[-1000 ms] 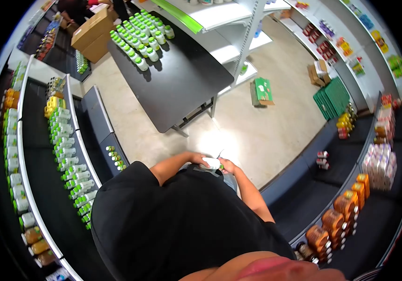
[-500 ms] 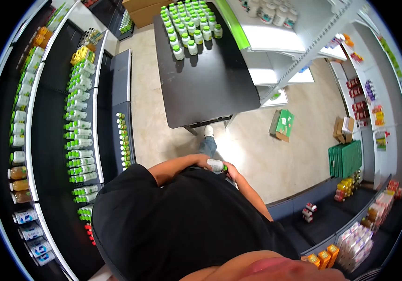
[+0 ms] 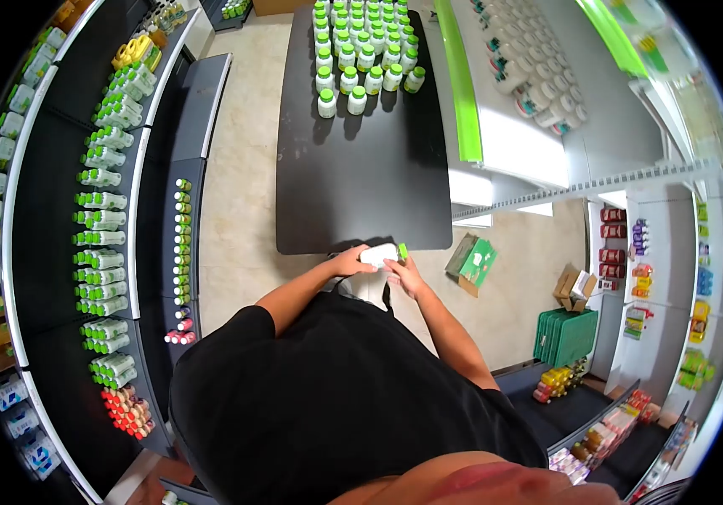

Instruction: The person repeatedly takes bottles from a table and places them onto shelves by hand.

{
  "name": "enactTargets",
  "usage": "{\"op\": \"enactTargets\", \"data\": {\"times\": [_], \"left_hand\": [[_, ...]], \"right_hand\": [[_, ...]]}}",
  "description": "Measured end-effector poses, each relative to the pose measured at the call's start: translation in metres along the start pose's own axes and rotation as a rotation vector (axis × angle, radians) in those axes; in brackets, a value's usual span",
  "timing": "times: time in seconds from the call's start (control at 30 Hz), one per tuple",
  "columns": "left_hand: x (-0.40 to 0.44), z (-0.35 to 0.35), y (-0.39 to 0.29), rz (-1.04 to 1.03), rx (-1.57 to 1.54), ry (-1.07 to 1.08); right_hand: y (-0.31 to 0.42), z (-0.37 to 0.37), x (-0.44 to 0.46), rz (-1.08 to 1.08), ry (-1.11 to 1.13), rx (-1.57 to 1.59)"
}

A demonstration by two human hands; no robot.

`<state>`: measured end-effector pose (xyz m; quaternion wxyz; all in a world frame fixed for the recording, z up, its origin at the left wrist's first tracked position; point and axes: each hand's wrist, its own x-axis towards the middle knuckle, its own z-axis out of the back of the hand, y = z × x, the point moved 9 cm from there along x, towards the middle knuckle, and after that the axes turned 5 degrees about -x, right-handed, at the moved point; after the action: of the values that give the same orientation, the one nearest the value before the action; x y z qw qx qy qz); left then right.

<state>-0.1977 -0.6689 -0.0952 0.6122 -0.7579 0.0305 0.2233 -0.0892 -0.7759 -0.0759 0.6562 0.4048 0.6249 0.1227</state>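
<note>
A white bottle (image 3: 378, 255) with a green cap lies sideways between my hands, its cap pointing right. My left hand (image 3: 350, 262) is closed around the base end. On the cap side, the fingers of my right hand (image 3: 407, 276) are closed on the bottle's lower edge. Both hands are just off the near edge of a black table (image 3: 349, 185). Toward the table's far end, several similar white bottles (image 3: 366, 57) with green caps stand upright in rows.
Dark shelves on the left hold rows of green-capped bottles (image 3: 101, 220). White shelving (image 3: 513, 143) with more bottles rises right of the table. On the floor at right lie an open green carton (image 3: 473, 263) and stacked green crates (image 3: 565, 335).
My view has moved closer to the table. Both hands have carried the bottle forward, away from my body, up to the table's near edge.
</note>
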Motion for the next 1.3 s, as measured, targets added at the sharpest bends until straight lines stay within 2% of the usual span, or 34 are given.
{"op": "enactTargets", "data": {"times": [0.07,0.13,0.17,0.2,0.27,0.37,0.47,0.53,0.6,0.67,0.73,0.77,0.87,0.97,1.07,1.13,1.2,1.3], "left_hand": [[0.021,0.027,-0.012,0.002,-0.038,-0.067],[0.038,0.057,-0.034,-0.141,-0.112,-0.201],[0.046,0.069,-0.039,-0.078,-0.131,-0.197],[0.05,0.083,-0.055,-0.133,-0.101,-0.245],[0.07,0.115,-0.064,0.002,0.035,-0.284],[0.099,0.158,-0.082,-0.111,0.14,-0.457],[0.134,0.191,-0.088,-0.013,0.146,-0.576],[0.156,0.205,-0.092,0.06,0.062,-0.574],[0.181,0.213,-0.095,0.088,-0.141,-0.521],[0.208,0.225,-0.101,-0.041,-0.164,-0.591],[0.236,0.237,-0.102,-0.074,-0.152,-0.625],[0.241,0.241,-0.11,-0.06,-0.185,-0.626],[0.262,0.259,-0.119,-0.112,-0.218,-0.665],[0.297,0.276,-0.1,-0.147,-0.423,-0.618],[0.286,0.288,-0.118,-0.177,-0.424,-0.605],[0.267,0.286,-0.128,-0.193,-0.433,-0.6],[0.257,0.276,-0.109,-0.148,-0.566,-0.461],[0.2,0.272,-0.082,-0.144,-0.39,-0.36]], "right_hand": [[0.046,0.004,0.03,0.142,-0.096,-0.164],[0.088,-0.001,0.056,0.254,-0.153,-0.227],[0.11,-0.006,0.066,0.361,-0.169,-0.159],[0.121,-0.005,0.084,0.354,-0.199,-0.233],[0.15,-0.009,0.114,0.515,-0.197,-0.227],[0.209,-0.016,0.128,0.61,-0.335,-0.561],[0.263,-0.025,0.151,0.632,-0.419,-0.724],[0.288,-0.022,0.181,0.691,-0.468,-0.816],[0.31,-0.013,0.207,0.633,-0.497,-0.866],[0.322,0.001,0.238,0.61,-0.529,-0.885],[0.323,0.015,0.265,0.53,-0.547,-0.794],[0.327,0.019,0.277,0.599,-0.568,-0.732],[0.341,0.024,0.309,0.599,-0.531,-0.647],[0.366,0.017,0.318,0.621,-0.619,-0.711],[0.385,0.015,0.327,0.598,-0.711,-0.782],[0.391,0.013,0.333,0.612,-0.695,-0.731],[0.392,0.015,0.351,0.692,-0.621,-0.776],[0.381,0.022,0.355,0.668,-0.518,-0.635]]}}
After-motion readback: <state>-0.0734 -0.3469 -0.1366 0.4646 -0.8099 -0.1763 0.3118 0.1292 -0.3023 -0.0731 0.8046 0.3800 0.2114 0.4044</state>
